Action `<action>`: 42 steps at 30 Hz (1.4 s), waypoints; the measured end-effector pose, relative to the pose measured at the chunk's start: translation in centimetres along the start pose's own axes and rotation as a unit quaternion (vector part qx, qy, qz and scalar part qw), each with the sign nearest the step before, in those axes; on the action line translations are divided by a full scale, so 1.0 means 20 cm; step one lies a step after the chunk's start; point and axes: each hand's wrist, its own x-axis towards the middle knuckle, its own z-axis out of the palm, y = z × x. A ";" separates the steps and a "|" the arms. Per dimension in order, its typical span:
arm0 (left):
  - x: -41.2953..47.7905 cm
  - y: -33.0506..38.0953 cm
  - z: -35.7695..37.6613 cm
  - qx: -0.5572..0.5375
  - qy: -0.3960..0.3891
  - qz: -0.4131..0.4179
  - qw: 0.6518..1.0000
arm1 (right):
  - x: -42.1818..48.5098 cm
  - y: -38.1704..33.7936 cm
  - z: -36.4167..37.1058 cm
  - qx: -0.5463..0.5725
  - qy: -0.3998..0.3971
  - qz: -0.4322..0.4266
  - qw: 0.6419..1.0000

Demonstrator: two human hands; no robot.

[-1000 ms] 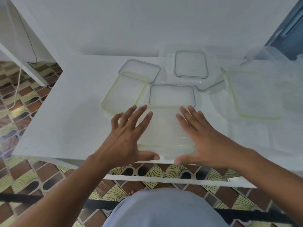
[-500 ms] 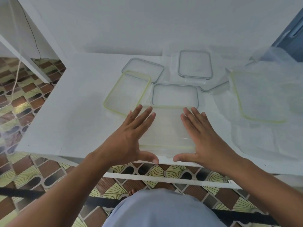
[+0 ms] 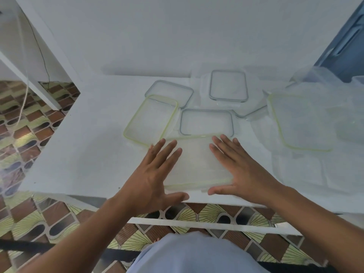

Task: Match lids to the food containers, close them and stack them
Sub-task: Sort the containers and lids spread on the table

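Observation:
A clear container with a green-rimmed lid [image 3: 197,164] sits at the near edge of the white table [image 3: 82,154]. My left hand [image 3: 153,174] lies flat on its left side, fingers straight, thumb along the front. My right hand [image 3: 242,170] lies flat on its right side, thumb at the front edge. Behind it lie a grey-rimmed lid [image 3: 206,122], a green-rimmed lid [image 3: 151,120] to the left, another grey-rimmed lid [image 3: 171,92] partly under that one, and a grey-rimmed lid [image 3: 228,85] at the back.
A large green-rimmed lid [image 3: 299,121] lies on the right among clear containers [image 3: 346,123] that are hard to make out. Another lid's corner [image 3: 250,112] shows near the centre. A white wall stands behind the table. Patterned floor tiles lie below and to the left.
Both hands stay flat on the near lid; their fingers have slid slightly forward over it. The camera has dipped a little.

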 end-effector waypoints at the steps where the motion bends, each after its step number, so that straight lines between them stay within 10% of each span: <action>1: -0.02 0.01 0.00 0.007 0.000 -0.001 1.000 | 0.01 0.02 -0.02 0.003 -0.006 -0.014 1.000; 19: -0.21 0.24 -0.03 0.073 0.025 0.042 0.996 | 0.23 0.29 -0.24 0.021 -0.036 -0.049 0.998; 28: -0.12 0.16 -0.04 0.100 -0.068 -0.025 0.992 | -0.06 -0.16 -0.17 0.004 -0.120 -0.023 0.993; 42: -0.11 0.10 0.06 0.023 -0.010 0.029 0.999 | -0.10 -0.18 0.08 -0.061 0.020 -0.004 0.998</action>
